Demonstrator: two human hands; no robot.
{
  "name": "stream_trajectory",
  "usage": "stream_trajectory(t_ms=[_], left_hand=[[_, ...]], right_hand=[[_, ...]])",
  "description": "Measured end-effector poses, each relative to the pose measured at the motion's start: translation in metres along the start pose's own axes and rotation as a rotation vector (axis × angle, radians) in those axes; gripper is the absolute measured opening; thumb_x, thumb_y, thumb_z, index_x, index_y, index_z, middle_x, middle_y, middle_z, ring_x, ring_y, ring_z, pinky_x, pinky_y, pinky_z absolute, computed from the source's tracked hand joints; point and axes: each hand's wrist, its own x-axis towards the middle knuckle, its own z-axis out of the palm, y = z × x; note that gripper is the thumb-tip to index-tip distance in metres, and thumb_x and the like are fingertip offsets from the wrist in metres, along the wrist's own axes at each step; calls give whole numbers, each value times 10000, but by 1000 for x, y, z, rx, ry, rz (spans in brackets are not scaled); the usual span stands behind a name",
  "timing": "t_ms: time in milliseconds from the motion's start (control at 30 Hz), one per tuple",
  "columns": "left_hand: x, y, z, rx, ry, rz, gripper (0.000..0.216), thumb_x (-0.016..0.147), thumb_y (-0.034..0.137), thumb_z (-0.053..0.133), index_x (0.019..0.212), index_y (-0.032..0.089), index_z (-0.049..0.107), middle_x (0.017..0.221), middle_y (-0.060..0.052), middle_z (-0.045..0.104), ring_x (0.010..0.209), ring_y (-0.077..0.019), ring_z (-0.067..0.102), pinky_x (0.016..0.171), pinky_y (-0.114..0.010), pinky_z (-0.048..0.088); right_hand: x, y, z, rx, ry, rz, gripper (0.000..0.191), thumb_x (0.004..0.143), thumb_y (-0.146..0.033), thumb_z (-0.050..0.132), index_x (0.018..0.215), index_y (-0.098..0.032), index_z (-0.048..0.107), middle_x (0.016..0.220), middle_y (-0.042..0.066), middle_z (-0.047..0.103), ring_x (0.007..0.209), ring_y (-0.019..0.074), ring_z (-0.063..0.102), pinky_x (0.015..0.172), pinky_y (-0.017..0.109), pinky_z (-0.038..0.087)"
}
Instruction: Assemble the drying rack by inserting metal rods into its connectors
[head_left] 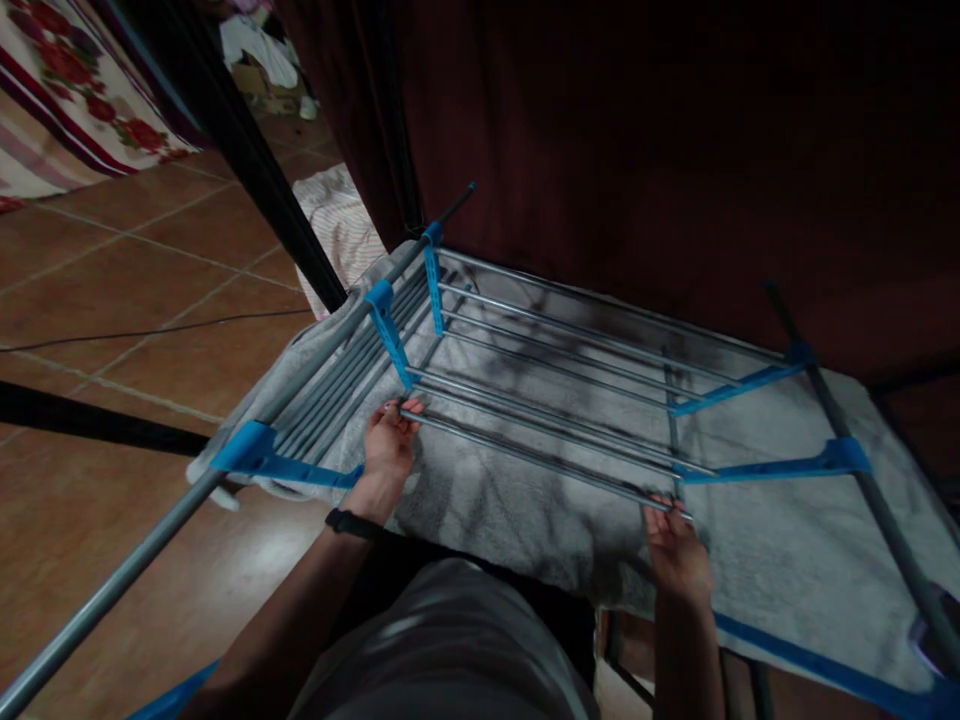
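A thin grey metal rod (525,458) lies level across the front of a rack frame of grey tubes and blue plastic brackets. My left hand (390,445) grips its left end, close to a blue bracket (390,332). At the other end, the fingers of my right hand (679,550) close around the rod, below the right blue bracket (772,466). Several similar rods (555,325) span the brackets behind it. Further left, a row of parallel rods (352,365) runs beside a long side tube (322,350).
The frame rests on a grey fleecy cloth (510,535). A dark red curtain (637,170) hangs behind. Black poles (255,170) stand at the left, above a tiled floor (150,270) crossed by a thin cable (225,320). Another blue bar (810,660) lies at lower right.
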Motion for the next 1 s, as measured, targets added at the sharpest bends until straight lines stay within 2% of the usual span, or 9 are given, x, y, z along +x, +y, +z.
stream_trajectory(t_ms=[100, 300, 500, 633, 800, 1000], left_hand=[[-1, 1, 2, 7, 3, 12, 155, 1028, 104, 556, 918, 204, 599, 892, -45, 757, 827, -155, 743, 616, -220, 512], [-8, -6, 8, 33, -65, -35, 215, 1021, 87, 620, 832, 184, 589, 864, -31, 762, 827, -144, 741, 651, -210, 524], [-24, -21, 10, 72, -157, -122, 162, 927, 44, 720, 831, 161, 664, 842, -47, 777, 778, -150, 767, 726, -235, 583], [-34, -32, 9, 97, -193, -191, 179, 905, 2, 701, 830, 162, 674, 839, -41, 790, 780, -146, 777, 749, -241, 607], [-41, -38, 10, 140, -197, -244, 164, 874, -1, 745, 844, 153, 696, 879, -71, 810, 801, -169, 796, 745, -253, 626], [-46, -43, 15, 167, -219, -277, 197, 828, -20, 777, 801, 163, 707, 860, -52, 806, 793, -173, 798, 743, -251, 641]], right_hand=[[-9, -5, 14, 54, 81, 11, 227, 736, -238, 838, 905, -257, 687, 971, -24, 734, 981, 169, 751, 1079, 404, 613], [-32, -5, 45, 169, 61, 83, 231, 732, -185, 850, 908, -247, 714, 936, -26, 778, 944, 151, 770, 1109, 373, 603], [-49, 16, 61, 185, -35, 148, 241, 751, -160, 842, 957, -239, 744, 951, -5, 802, 1004, 184, 789, 1185, 460, 558], [-57, 27, 71, 169, -85, 156, 238, 752, -180, 860, 949, -245, 743, 992, -7, 812, 1032, 179, 782, 1119, 420, 602], [-62, 34, 79, 157, -57, 188, 202, 771, -228, 881, 918, -247, 743, 1010, -19, 810, 1022, 162, 771, 1067, 376, 627], [-60, 40, 84, 191, 0, 218, 286, 751, -280, 942, 793, -247, 661, 810, -48, 773, 856, 139, 765, 973, 334, 663]])
